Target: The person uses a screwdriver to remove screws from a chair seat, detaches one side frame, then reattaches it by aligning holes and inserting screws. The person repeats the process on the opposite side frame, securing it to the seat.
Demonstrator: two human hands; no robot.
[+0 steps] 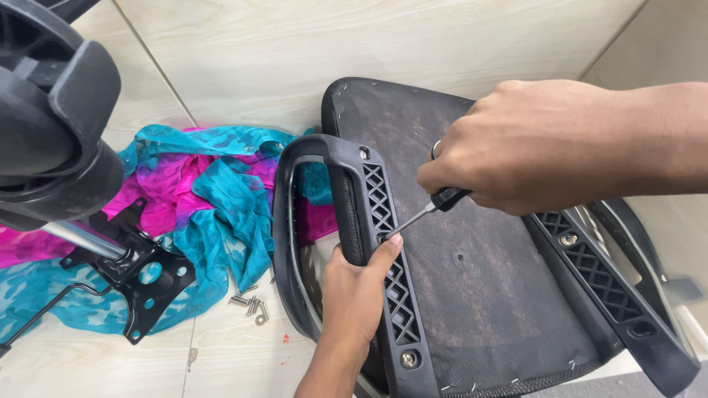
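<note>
Two hands work on an upturned chair seat [479, 295] on the floor. At far left lies the chair base [51, 110] with its black bracket [140, 273], on a teal and pink cloth [206, 191]; loose screws [251, 304] sit just beside the cloth. The left hand [358, 291] wraps the left armrest [346, 221], fingers closed around its bar, thumb up along the lattice. A screwdriver [424, 212] slants from upper right down to lower left, its tip at the armrest lattice, seemingly on a screw, though that spot is too small to tell. The right hand [516, 147] is fisted tight over its handle. A second armrest [612, 287] lies at right.
</note>
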